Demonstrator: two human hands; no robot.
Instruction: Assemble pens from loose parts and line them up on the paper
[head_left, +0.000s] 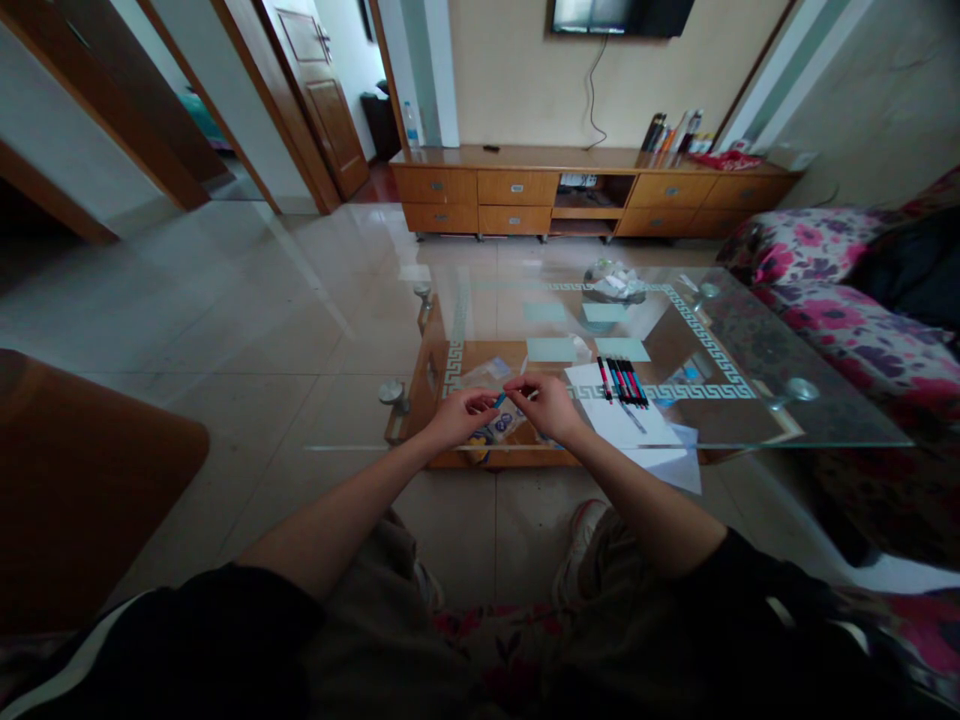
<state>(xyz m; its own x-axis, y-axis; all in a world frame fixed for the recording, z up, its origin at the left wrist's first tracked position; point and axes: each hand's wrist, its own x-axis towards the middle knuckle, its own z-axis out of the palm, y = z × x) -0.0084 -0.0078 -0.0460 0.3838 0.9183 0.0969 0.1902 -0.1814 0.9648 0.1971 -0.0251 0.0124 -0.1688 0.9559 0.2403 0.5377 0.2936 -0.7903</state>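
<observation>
Above the near edge of the glass table, my left hand (463, 414) pinches a short blue pen part (500, 399). My right hand (547, 404) meets it from the other side, its thumb and fingertips closed at the upper end of the same part. Fingers cover much of the piece, so its full length is hidden. To the right, several pens (621, 382) with black, red and blue parts lie side by side on white paper (600, 415). A single slim greyish item (634, 418) rests on the paper below them.
The glass tabletop (840, 425) spans the middle, with a wooden shelf (480, 355) beneath it. Clear plastic packaging (491, 373) shows near my hands. A bowl with crumpled plastic (615, 283) stands at the back. A floral sofa (840, 300) is at right, a wooden cabinet (517, 190) beyond.
</observation>
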